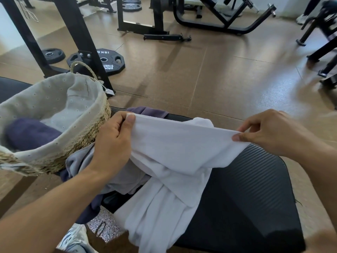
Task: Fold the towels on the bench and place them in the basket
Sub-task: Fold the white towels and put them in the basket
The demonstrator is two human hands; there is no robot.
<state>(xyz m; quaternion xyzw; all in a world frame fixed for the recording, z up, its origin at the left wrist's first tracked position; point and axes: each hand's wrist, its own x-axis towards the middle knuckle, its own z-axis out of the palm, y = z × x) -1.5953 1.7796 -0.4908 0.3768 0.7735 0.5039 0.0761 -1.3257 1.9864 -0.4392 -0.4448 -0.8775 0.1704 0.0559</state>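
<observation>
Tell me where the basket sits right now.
In the head view the basket sits at the left on the bench, beside the left hand.

One head-worn camera looks forward and down, close over the bench [255, 189] toward the floor [209, 70].

bright daylight fills the room, strongest at the right of the frame, where the brown floor [273, 99] shows a pale washed-out sheen. the white towel [175, 152] at centre is close to overexposed, with folds only faintly shaded. the black bench [255, 189] at lower right stays dark, though its ribbed texture catches soft highlights. shadows are soft and diffuse; a dark one lies at the bottom right edge. wide-angle distortion bends the frame uprights at upper left and stretches the forearms at the lower corners. the woven basket [87, 132] at left is slightly motion-blurred, and the far upper right corner is soft.
</observation>
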